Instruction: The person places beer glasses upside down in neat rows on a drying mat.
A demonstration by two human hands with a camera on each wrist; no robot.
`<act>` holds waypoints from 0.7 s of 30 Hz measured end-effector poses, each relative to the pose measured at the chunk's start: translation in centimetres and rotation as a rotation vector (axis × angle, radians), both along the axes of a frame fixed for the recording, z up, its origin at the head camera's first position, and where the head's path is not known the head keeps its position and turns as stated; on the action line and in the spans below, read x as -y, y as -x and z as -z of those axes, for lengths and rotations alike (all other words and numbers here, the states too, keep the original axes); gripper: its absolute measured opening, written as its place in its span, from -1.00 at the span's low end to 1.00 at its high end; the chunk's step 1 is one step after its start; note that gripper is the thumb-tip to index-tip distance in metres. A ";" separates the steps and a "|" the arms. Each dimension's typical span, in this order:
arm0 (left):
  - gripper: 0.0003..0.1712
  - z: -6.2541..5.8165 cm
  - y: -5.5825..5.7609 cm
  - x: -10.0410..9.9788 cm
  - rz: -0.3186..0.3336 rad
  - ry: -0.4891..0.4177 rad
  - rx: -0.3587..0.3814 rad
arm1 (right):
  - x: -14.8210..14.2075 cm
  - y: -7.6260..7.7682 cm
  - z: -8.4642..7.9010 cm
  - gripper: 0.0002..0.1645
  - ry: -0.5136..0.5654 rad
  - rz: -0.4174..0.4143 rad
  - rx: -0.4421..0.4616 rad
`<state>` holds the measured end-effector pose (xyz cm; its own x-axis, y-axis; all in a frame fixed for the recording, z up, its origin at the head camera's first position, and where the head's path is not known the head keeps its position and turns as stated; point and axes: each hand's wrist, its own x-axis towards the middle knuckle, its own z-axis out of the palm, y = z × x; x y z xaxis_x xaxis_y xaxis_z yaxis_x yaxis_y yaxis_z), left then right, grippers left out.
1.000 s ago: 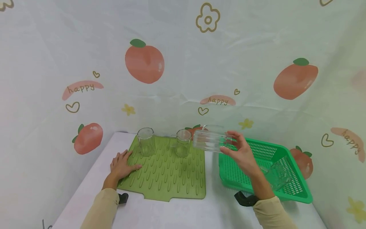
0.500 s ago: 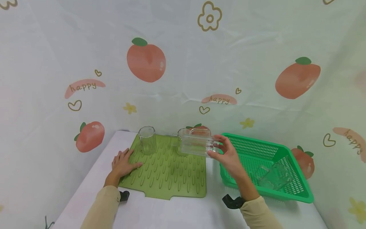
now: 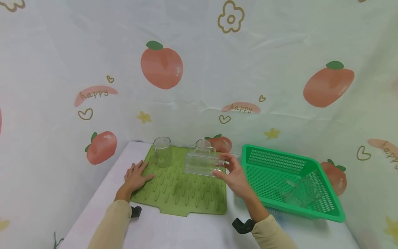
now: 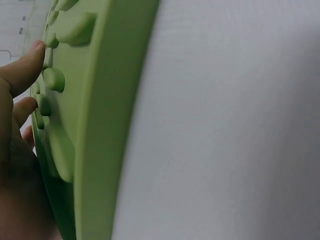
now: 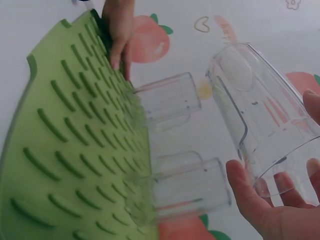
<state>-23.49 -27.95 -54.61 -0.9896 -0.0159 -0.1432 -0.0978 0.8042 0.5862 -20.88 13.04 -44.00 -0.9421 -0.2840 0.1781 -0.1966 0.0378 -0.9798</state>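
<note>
My right hand [image 3: 233,176] holds a clear glass mug [image 3: 199,165] by one end, fingers and thumb curled round it. The mug lies on its side in the air over the right part of a green ridged mat [image 3: 186,200], its handle upward. Behind it, partly covered in the head view, another glass mug [image 3: 203,143] stands on the mat. A further glass mug [image 3: 163,152] stands at the mat's back left. My left hand [image 3: 134,178] rests on the mat's left edge with fingers spread. Both standing mugs, the nearer mug [image 5: 190,190] included, show in the right wrist view.
A green perforated basket [image 3: 280,151] stands on the white table [image 3: 192,231] right of the mat. One glass mug [image 3: 301,193] lies tipped inside it. A white printed sheet [image 3: 199,69] hangs close behind the mat and basket.
My right hand has carried the mug leftward and slightly down, from beside the basket to over the mat. The left hand stays on the mat's edge.
</note>
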 end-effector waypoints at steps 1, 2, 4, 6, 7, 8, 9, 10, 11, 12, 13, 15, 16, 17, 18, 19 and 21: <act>-0.06 0.1 0.1 0.0 0.000 -0.005 0.007 | 0.2 -0.1 0.2 -0.24 0.006 -0.004 0.011; -0.08 0.1 0.2 0.1 0.000 -0.009 0.014 | 0.4 -0.1 0.4 -0.25 0.010 -0.007 0.022; -0.12 0.2 0.3 0.2 -0.002 -0.016 0.025 | 0.9 -0.1 0.9 -0.26 0.017 -0.016 0.037; -0.17 0.2 0.3 0.2 -0.004 -0.018 0.030 | 1.4 -0.1 1.3 -0.25 0.014 -0.015 0.049; -0.20 0.1 0.3 0.3 -0.003 -0.020 0.028 | 1.6 -0.1 1.5 -0.25 0.009 -0.009 0.053; -0.23 0.1 0.4 0.3 -0.002 -0.020 0.024 | 1.9 -0.1 1.7 -0.25 0.005 -0.004 0.057; -0.25 0.1 0.4 0.3 0.001 -0.018 0.019 | 2.1 -0.1 1.8 -0.26 0.005 -0.003 0.063; -0.27 0.0 0.4 0.2 0.003 -0.017 0.013 | 2.3 -0.1 2.0 -0.26 0.003 -0.002 0.070; -0.29 0.0 0.4 0.2 0.005 -0.015 0.011 | 2.6 -0.1 2.1 -0.26 0.003 -0.002 0.077; -0.31 -0.1 0.4 0.2 0.006 -0.014 0.009 | 2.8 -0.2 2.3 -0.27 0.005 -0.007 0.084; -0.32 -0.2 0.3 0.2 0.008 -0.012 0.007 | 3.1 -0.2 2.4 -0.27 0.007 -0.011 0.091; -0.33 -0.3 0.3 0.1 0.011 -0.007 0.006 | 3.6 -0.2 2.8 -0.27 0.018 -0.028 0.098; -0.33 -0.3 0.3 0.1 0.012 -0.009 0.006 | 3.8 -0.2 2.9 -0.27 0.022 -0.034 0.097; -0.34 -0.4 0.2 0.1 0.013 -0.009 0.006 | 4.1 -0.2 3.1 -0.26 0.032 -0.042 0.100; -0.34 -0.4 0.2 0.1 0.014 -0.010 0.005 | 4.3 -0.2 3.2 -0.26 0.041 -0.048 0.100; -0.34 -0.4 0.2 0.1 0.015 -0.012 0.005 | 4.6 -0.2 3.4 -0.26 0.052 -0.054 0.096; -0.34 -0.4 0.2 0.0 0.015 -0.017 0.005 | 5.1 -0.1 3.8 -0.25 0.074 -0.061 0.093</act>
<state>-23.68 -27.98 -54.19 -0.9890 0.0013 -0.1482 -0.0887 0.7958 0.5990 -20.81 7.90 -47.84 -0.9371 -0.3302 0.1137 -0.1047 -0.0448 -0.9935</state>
